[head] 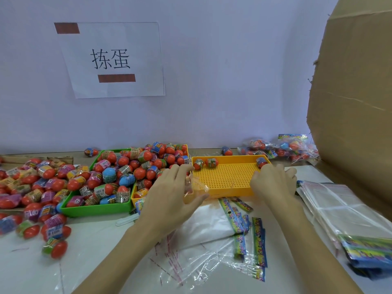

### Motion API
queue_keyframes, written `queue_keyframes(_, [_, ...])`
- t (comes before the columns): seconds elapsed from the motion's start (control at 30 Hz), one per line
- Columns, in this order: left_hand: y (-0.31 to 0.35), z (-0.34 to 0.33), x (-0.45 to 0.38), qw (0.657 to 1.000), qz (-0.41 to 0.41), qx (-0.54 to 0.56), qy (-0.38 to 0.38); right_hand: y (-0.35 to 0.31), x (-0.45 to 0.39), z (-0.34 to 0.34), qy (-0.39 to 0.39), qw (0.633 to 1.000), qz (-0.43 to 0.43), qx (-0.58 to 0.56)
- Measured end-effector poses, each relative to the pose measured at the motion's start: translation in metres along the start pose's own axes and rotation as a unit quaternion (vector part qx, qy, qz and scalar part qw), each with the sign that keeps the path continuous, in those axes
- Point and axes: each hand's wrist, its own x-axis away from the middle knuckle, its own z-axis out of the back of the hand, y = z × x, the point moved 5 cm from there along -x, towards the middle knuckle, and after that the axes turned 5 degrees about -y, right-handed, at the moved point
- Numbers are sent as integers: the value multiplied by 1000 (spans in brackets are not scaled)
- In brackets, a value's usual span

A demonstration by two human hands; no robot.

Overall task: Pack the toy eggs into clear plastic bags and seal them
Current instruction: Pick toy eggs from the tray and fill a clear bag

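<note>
Left hand (pixel 169 194) at near-left corner of orange tray (pixel 227 179), fingers spread, pinching crinkly clear bag (pixel 196 185). Right hand (pixel 273 181) loosely open at tray's right edge, holding nothing far as I can tell. Three eggs (pixel 211 162) along tray's far edge, just beyond both hands; left hand closer to two of them, I'd guess.

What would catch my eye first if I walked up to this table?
Probably the heap of toy eggs, mostly red, filling the green tray and spilling across the table at left. Next, the nearly bare orange tray between the two hands, then the paper sign on the wall.
</note>
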Motion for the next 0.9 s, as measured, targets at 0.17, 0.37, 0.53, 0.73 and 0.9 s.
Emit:
queue_keyframes(0.17, [-3, -6, -1, 999, 0, -28, -37, -1, 0, -2, -20, 1000, 2, 24])
queue_keyframes(0.37, [-5, -10, 0, 995, -14, -57, -85, 0, -9, -5, -4, 998, 41, -53])
queue_keyframes(0.53, [-9, -12, -1, 989, -18, -42, -143, -21, 0, 7, 58, 937, 179, -293])
queue_keyframes(0.73, [-8, -4, -2, 996, -22, 42, -81, -65, 39, -8, -208, 718, 219, -627])
queue_keyframes(0.9, [-7, 6, -6, 994, -3, 108, -24, -72, 50, -13, -216, 743, 253, -581])
